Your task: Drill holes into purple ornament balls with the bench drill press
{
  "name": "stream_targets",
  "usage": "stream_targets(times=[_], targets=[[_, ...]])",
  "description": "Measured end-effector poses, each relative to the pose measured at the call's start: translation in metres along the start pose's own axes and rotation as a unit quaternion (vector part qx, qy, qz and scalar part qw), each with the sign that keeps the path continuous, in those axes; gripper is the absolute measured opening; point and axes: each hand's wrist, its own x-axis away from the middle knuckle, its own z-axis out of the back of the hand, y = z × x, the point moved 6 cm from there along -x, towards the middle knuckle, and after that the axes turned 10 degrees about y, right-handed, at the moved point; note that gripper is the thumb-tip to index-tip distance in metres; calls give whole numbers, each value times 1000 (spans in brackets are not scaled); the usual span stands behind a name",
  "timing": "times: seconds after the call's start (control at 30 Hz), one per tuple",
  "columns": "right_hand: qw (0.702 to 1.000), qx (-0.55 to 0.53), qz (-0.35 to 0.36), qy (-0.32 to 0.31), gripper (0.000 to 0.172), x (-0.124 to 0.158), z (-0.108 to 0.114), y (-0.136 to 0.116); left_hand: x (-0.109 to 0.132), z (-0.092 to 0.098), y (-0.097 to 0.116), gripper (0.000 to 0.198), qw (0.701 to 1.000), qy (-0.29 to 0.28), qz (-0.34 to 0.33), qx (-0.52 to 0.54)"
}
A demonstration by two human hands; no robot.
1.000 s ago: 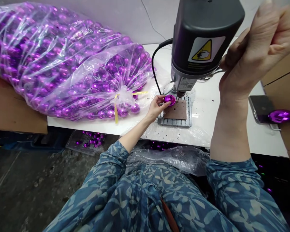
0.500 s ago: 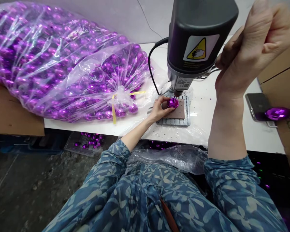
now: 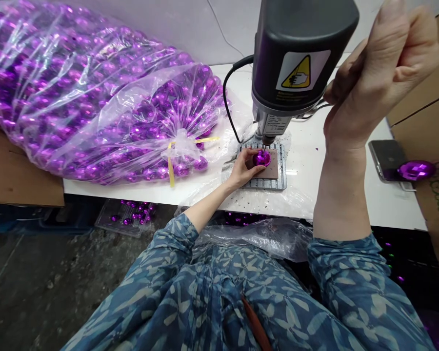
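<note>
My left hand point(image 3: 244, 169) pinches a shiny purple faceted ball point(image 3: 262, 158) between thumb and fingers. The ball rests on a brown board point(image 3: 271, 170) lying on the slotted metal base plate point(image 3: 282, 170) of a drill press point(image 3: 303, 29). Right above the ball is the drill bit point(image 3: 265, 147), its tip at the top of the ball; I cannot tell how deep it reaches. Raised beside the motor housing, my right hand point(image 3: 384, 73) is closed around the drill press handle, which the fingers mostly hide.
A large clear bag point(image 3: 106, 97) of purple balls, tied with yellow ribbon point(image 3: 171, 165), covers the table's left. Dark shavings dot the white table point(image 3: 303, 161). At right lie a dark phone-like device point(image 3: 388, 158) and another purple ball point(image 3: 417, 170). Below stands a clear tray point(image 3: 128, 226) with balls.
The whole view has shifted slightly. Both hands keep their grips, and the ball stays on the board under the bit, with a little more of the bit showing now.
</note>
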Motion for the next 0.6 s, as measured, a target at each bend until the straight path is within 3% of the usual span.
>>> stream_targets(times=[0.13,0.27,0.4,0.6], targets=[[1000,-9,-6,-4,67,0,0,0,0,2,4,62,1000,-11,10,-18],[1000,-20,-6,-6,67,0,0,1,0,4,5,56,998,-4,14,-53],[999,-33,-2,21,72,5,5,2,0,3,1,56,999,0,24,-48],[997,-28,35,68,64,30,21,2,0,3,1,55,998,-5,11,-61]])
